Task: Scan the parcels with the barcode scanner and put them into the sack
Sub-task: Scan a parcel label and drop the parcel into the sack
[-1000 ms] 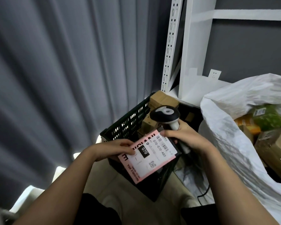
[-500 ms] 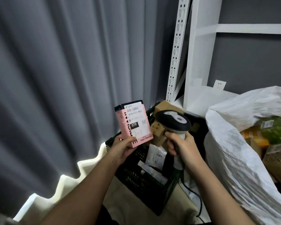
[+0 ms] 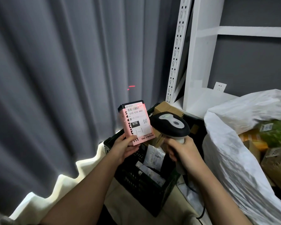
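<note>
Left hand (image 3: 126, 147) pinching pink parcel (image 3: 135, 122) upright; right hand (image 3: 183, 151) wrapped round scanner (image 3: 169, 125). Risk: beam partly spilling onto curtain (image 3: 55, 78), so barcode may misread.

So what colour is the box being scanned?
Pink box with a white shipping label, seen in the head view.

grey curtain (image 3: 55, 78), white shelving (image 3: 199, 62), wall socket (image 3: 219, 86)
</note>
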Demonstrator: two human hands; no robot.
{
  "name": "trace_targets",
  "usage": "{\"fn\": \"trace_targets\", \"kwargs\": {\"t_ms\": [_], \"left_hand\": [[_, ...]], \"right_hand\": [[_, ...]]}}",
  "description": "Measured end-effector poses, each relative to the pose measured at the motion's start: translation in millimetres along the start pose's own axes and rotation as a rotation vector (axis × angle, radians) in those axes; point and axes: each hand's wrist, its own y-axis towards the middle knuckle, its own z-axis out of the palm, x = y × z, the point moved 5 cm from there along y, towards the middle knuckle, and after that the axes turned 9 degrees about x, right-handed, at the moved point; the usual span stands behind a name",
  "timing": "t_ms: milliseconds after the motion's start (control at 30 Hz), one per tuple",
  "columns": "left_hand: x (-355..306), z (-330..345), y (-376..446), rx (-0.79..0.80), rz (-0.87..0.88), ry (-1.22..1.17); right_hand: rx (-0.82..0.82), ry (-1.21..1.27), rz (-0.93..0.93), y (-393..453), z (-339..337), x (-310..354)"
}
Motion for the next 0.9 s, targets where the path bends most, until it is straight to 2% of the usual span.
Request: {"fn": "trace_targets", "kwargs": {"t_ms": [900], "left_hand": [[5.4, 2.7, 7.0, -0.027, 0.041, 0.042]], "right_hand": [[0.05, -0.022, 0.016, -5.1, 3.1, -1.1]]}}
